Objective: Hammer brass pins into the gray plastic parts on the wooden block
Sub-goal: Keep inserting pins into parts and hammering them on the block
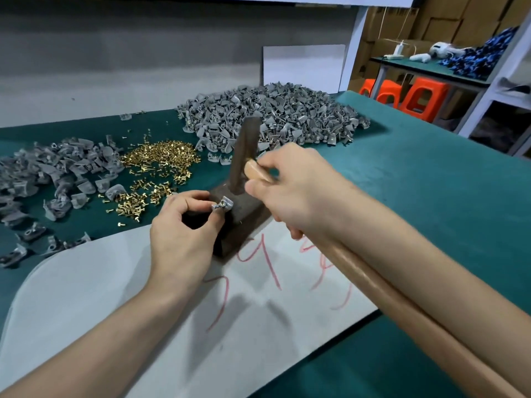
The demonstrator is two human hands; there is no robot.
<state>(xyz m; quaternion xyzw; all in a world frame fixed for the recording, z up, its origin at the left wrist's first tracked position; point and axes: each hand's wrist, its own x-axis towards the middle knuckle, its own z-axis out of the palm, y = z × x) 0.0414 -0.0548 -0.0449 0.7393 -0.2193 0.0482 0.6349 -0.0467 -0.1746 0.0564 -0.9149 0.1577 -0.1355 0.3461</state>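
Note:
A dark wooden block point(244, 222) lies on a white sheet at the table's middle. My left hand point(184, 228) pinches a small gray plastic part point(221, 205) on the block's top; a brass pin shows in it. My right hand point(293, 191) grips a hammer by its light wooden handle point(373, 280), close to the head. The dark hammer head point(244, 153) stands upright just above and behind the part, blurred. Loose brass pins point(156, 168) lie in a heap to the left of the block.
A big heap of gray plastic parts point(273, 113) lies behind the block, a smaller heap point(54, 173) at the far left. The white sheet point(143, 297) with red writing covers the near green table point(431, 196). Orange stools point(422, 99) and a shelf stand at the right.

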